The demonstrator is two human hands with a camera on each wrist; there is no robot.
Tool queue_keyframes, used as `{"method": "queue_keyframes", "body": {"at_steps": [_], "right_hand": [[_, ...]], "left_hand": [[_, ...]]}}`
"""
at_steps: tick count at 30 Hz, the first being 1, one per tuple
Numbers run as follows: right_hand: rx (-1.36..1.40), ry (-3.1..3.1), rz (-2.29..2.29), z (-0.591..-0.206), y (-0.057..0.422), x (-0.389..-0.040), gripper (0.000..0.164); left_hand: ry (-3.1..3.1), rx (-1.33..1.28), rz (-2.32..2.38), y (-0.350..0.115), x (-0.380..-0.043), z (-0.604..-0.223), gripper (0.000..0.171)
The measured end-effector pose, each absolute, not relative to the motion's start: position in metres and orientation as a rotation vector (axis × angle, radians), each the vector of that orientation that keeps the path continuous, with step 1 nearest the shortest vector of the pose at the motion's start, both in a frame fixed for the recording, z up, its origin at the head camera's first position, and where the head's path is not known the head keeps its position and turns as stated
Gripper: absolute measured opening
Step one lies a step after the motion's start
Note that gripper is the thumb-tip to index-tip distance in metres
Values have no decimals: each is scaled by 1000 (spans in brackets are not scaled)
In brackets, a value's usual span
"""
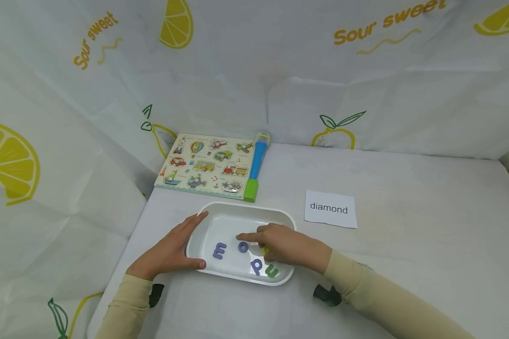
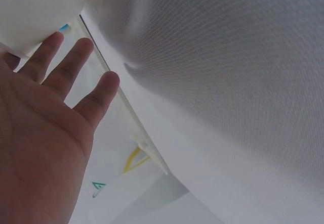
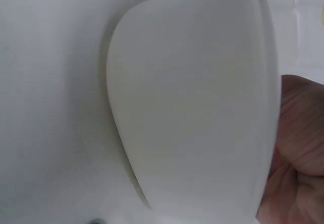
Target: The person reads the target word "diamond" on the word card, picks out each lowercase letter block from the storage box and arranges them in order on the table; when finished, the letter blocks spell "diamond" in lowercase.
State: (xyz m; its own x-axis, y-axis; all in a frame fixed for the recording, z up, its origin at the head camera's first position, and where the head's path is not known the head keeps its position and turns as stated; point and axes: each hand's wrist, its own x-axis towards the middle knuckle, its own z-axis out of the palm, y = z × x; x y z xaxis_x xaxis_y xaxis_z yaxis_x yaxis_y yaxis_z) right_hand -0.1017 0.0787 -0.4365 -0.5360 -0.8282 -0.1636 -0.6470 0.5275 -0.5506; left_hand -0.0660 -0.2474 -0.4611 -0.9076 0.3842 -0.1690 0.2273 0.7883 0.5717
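A white tray [image 1: 242,278] lies on the table with several plastic letters in it: a purple m [image 1: 219,251], a purple o [image 1: 243,247], a purple p [image 1: 256,267] and a green letter [image 1: 271,270], either n or u. My left hand [image 1: 169,249] spans the tray's left end, thumb and a fingertip on the rim. In the left wrist view its other fingers [image 2: 98,100] are straight and spread. Over the tray's right half, my right hand [image 1: 286,245] stretches its index finger just above the o. A yellow thing [image 1: 265,250] shows partly beneath this hand; the rest is hidden.
Behind the tray lies a wooden vehicle puzzle board [image 1: 205,165], with a blue and green toy microphone [image 1: 258,165] along its right edge. A white card reading "diamond" [image 1: 331,209] lies right of the tray. A fruit-printed curtain [image 1: 280,70] hangs behind the table.
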Motion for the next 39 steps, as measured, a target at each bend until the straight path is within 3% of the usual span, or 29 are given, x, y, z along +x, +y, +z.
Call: {"method": "queue_keyframes", "body": {"at_steps": [11,23,31,39], "right_hand": [[-1121,2278,-994,-421,101,-103,54],[-981,2337,-1264,-393,176,-98,39],[-751,2579,-1130,-408,225,-96,41],[-675,2608,-1064,-436,235,-90,33]], "left_hand": [[2687,478,836,-249,-66,-463,121],[2678,479,853,-249,-65,-462,119],[2674,477,847,-248,-66,-463,118],[2670,452,847,-248,-66,-463,118]]}}
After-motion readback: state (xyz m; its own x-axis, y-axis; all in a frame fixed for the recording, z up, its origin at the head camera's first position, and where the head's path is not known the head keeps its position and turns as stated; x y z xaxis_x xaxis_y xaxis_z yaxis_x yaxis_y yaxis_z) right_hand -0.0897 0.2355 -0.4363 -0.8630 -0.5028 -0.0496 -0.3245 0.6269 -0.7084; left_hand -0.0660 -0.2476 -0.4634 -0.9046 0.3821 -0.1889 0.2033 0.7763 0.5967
